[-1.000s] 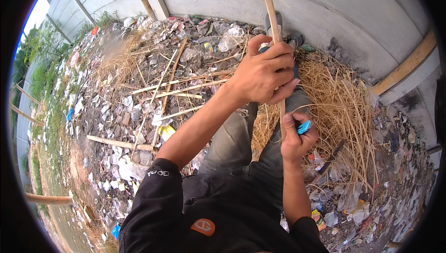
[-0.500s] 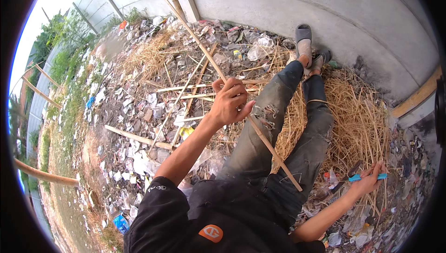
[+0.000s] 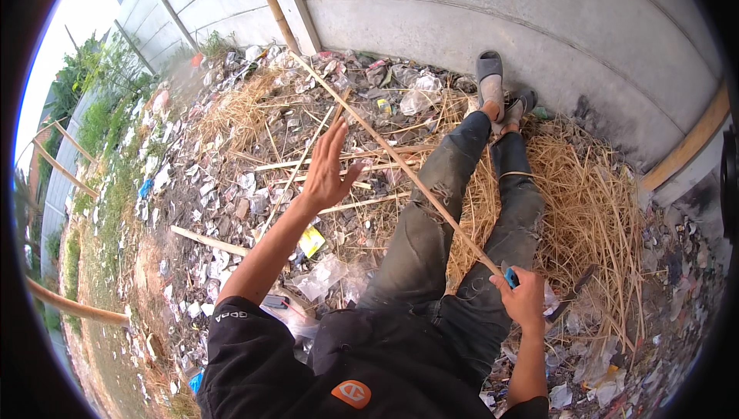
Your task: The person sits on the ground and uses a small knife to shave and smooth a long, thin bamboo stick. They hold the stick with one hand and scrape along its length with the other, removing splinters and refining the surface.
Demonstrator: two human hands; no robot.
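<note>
A long, thin bamboo strip (image 3: pixel 400 163) slants across my legs, its far end near the foot of the wall. My right hand (image 3: pixel 520 297) is closed at the strip's near end, above my thigh. A slim blue tool (image 3: pixel 510 276) shows between its fingers; its working end is hidden. My left hand (image 3: pixel 329 171) is raised to the left of the strip, fingers stretched out, holding nothing. Beneath it, more bamboo strips (image 3: pixel 308 159) lie crossed on the ground.
Dry straw (image 3: pixel 589 211) is heaped beside my legs, with a dark curved blade-like piece (image 3: pixel 571 296) at its near edge. Scattered litter (image 3: pixel 231 188) covers the ground. A grey panel wall (image 3: pixel 462 15) rises beyond my feet. A thicker pole (image 3: pixel 208 241) lies at left.
My left hand has let go of the bamboo strip and opened. My right hand has come left from the straw with the blue tool to the strip's near end. The strip's far end has dropped.
</note>
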